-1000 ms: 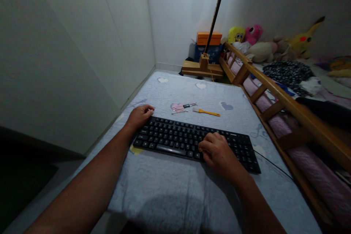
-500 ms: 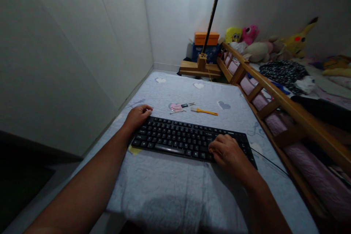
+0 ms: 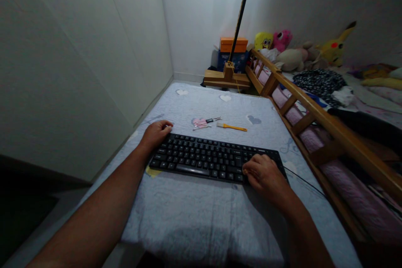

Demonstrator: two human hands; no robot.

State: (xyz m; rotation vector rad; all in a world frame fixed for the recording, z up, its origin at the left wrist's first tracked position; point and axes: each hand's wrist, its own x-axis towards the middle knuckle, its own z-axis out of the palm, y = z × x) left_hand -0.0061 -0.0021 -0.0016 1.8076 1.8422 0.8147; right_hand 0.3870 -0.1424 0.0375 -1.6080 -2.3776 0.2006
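A black computer keyboard (image 3: 194,155) lies flat on a pale blue quilted cover. My left hand (image 3: 157,132) is curled at its far left corner, with the fingers bent against the edge. Over the keys at the right end is my right hand (image 3: 262,171), its fingertips drawn together in a pinch and close to the keys. Whatever is between those fingers is hidden. Beyond the keyboard lie a yellow-handled flat brush (image 3: 234,127), a slim metal tool with a black grip (image 3: 212,120) and a thin pale stick (image 3: 202,127).
The keyboard's cable (image 3: 304,181) runs off to the right. A wooden bed rail (image 3: 314,123) borders the right side, with plush toys and clothes behind it. White cupboard doors (image 3: 94,50) stand at the left. A wooden stand (image 3: 226,77) with a pole is at the back.
My right hand has shifted slightly to the right along the keys, still pinched. My left hand stays at the keyboard's corner. The whole view has moved a little.
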